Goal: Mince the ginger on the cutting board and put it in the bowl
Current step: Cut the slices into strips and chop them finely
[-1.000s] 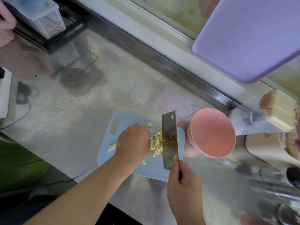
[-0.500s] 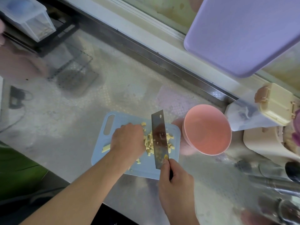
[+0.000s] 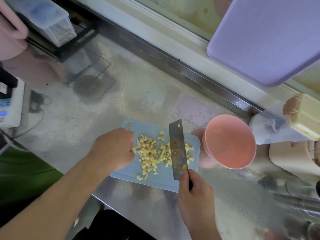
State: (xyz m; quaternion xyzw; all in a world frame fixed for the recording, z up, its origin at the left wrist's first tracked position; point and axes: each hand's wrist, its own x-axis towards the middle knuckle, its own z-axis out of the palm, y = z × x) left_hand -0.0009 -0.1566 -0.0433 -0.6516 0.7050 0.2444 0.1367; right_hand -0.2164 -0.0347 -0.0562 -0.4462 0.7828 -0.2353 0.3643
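Two bare forearms, no sleeves, left hand (image 3: 113, 149) and right hand (image 3: 195, 196) without rings or gloves

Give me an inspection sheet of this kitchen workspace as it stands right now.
Surface: steel counter, scuffed.
Job's things: diced ginger on blue cutting board; pink bowl empty, right of board.
Clutter: clear container, lidded jug, purple board leaning at back.
Grippers: left hand curled, touching ginger; right hand grips cleaver.
Cables: cord by white appliance.
Surroundings: window ledge behind counter.
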